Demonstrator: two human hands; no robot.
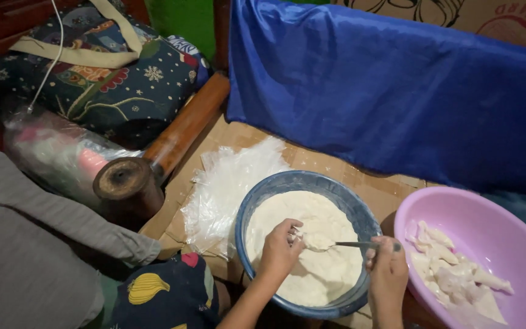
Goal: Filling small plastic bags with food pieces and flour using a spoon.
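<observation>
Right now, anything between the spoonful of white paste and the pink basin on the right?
Nothing visible. The right hand holds the spoon over the blue bowl of white paste, the left hand touching its tip. The pink basin sits directly beside the bowl; only the two rims lie between.

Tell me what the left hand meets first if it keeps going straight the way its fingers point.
The left hand points up and right over the blue bowl. It would likely first meet the spoon heaped with white paste, held by the right hand, though depth is unclear.

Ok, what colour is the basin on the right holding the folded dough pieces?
Pink-lilac plastic basin, best seen in the head view, beside the blue bowl.
</observation>
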